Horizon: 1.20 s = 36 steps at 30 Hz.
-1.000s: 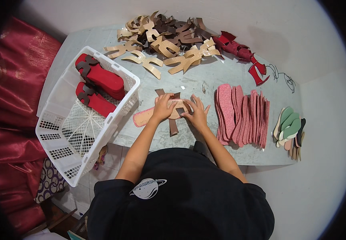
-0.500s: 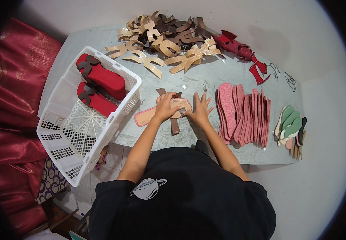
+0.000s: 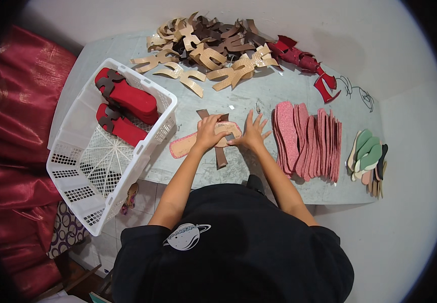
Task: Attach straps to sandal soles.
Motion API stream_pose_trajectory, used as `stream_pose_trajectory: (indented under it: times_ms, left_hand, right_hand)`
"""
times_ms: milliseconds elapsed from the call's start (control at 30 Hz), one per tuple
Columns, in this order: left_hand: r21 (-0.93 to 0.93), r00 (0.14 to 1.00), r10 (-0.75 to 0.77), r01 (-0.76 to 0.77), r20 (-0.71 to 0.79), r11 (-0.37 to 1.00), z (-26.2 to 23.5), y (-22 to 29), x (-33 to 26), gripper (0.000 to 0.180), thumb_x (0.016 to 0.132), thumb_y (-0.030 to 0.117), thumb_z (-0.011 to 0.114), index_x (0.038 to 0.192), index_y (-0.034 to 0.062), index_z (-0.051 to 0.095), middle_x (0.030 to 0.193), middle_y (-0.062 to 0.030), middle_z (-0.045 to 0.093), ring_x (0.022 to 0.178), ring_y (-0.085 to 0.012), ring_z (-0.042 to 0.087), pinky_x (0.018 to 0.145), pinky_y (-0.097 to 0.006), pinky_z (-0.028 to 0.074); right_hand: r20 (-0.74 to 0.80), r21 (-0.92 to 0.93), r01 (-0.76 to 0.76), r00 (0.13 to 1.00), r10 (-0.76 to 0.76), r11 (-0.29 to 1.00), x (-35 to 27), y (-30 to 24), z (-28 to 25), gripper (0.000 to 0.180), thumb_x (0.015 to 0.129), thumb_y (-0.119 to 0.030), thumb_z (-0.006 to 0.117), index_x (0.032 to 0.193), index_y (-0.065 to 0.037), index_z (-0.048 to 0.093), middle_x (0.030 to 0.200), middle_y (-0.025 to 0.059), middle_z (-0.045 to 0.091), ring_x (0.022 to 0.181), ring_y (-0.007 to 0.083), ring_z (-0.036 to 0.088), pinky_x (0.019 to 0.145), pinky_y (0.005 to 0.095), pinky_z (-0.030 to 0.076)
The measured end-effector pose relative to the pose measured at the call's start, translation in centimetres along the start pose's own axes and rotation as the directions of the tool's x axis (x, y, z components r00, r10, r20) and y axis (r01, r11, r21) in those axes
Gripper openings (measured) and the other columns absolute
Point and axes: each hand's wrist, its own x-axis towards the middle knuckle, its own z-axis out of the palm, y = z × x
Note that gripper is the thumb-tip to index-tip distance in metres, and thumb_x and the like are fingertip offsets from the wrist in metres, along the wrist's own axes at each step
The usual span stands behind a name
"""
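Note:
On the table before me lies a tan-faced insole (image 3: 182, 147) with a pink rim, bottom side seemingly up. A dark brown strap (image 3: 221, 159) crosses beneath it, its ends sticking out at the far and near sides. My left hand (image 3: 209, 133) holds the insole down, thumb on its face and fingers over the far edge. A small dark flap (image 3: 232, 136) shows on the tan face near the insole's right end. There the thumb of my right hand (image 3: 253, 136) touches, while its other fingers are spread over the table.
A white plastic basket (image 3: 170, 103) with red brown-strapped slippers (image 3: 125, 132) stands left. Beige and brown strap pieces (image 3: 208, 55) are heaped at the back, red ones (image 3: 304, 61) beside them. Pink insoles (image 3: 307, 144) stand in a row right, beyond them green and other soles (image 3: 367, 151).
My right thumb has shifted slightly at the insole's right end. My left hand keeps its place on the insole. The whole view has moved a little.

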Motion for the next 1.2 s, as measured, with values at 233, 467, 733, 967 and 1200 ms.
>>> stream_pose_trajectory:
  times_ms: [233,467,733,967,1200]
  left_hand:
    - [-0.008,0.999,0.004,-0.003,0.036,1.000,-0.6,0.6,0.2,0.057,0.064,0.036,0.074,0.113,0.0134,0.056,0.111,-0.0052,0.055,0.105,-0.0244,0.046,0.090,-0.038,0.028]
    - [-0.030,0.999,-0.016,0.017,0.039,0.999,-0.6,0.8,0.1,0.056,0.065,0.037,0.074,0.114,0.0144,0.057,0.105,-0.0041,0.059,0.102,-0.0233,0.048,0.090,-0.037,0.028]
    - [0.030,0.994,0.100,-0.099,-0.049,0.995,-0.5,0.8,-0.5,0.051,0.070,0.036,0.071,0.114,0.0126,0.058,0.106,-0.0039,0.061,0.103,-0.0227,0.049,0.089,-0.036,0.028]
    - [0.066,0.979,0.187,-0.182,-0.083,0.981,-0.8,1.3,-0.4,0.044,0.072,0.032,0.068,0.109,0.0101,0.060,0.106,-0.0039,0.062,0.099,-0.0220,0.053,0.088,-0.035,0.032]
    - [0.034,0.977,0.207,-0.206,-0.053,0.978,-0.3,1.0,-0.6,0.043,0.074,0.026,0.068,0.112,0.0074,0.059,0.113,-0.0092,0.059,0.109,-0.0262,0.052,0.098,-0.041,0.033]
  right_hand:
    - [0.146,-0.141,-0.123,0.979,0.144,0.982,1.0,-1.2,-1.2,0.154,0.030,-0.055,0.086,0.141,-0.021,-0.015,0.144,0.0284,-0.011,0.133,0.0464,-0.012,0.095,0.0708,0.001]
    - [0.139,-0.121,-0.149,0.976,0.165,0.981,1.0,-0.9,-1.0,0.155,0.029,-0.056,0.085,0.141,-0.021,-0.016,0.145,0.0279,-0.010,0.133,0.0461,-0.013,0.094,0.0713,0.000]
    - [0.152,-0.139,-0.137,0.976,0.158,0.981,0.9,-1.3,-1.1,0.153,0.031,-0.057,0.085,0.142,-0.021,-0.014,0.145,0.0279,-0.010,0.132,0.0474,-0.012,0.094,0.0714,0.000]
    - [0.122,-0.100,-0.119,0.984,0.131,0.988,0.8,-0.8,-0.8,0.153,0.030,-0.054,0.086,0.142,-0.021,-0.014,0.144,0.0301,-0.011,0.132,0.0493,-0.010,0.093,0.0721,0.001]
    - [0.099,-0.085,-0.071,0.992,0.080,0.994,0.5,-0.8,-0.7,0.148,0.033,-0.054,0.086,0.143,-0.024,-0.009,0.144,0.0284,-0.011,0.133,0.0474,-0.010,0.095,0.0705,0.001]
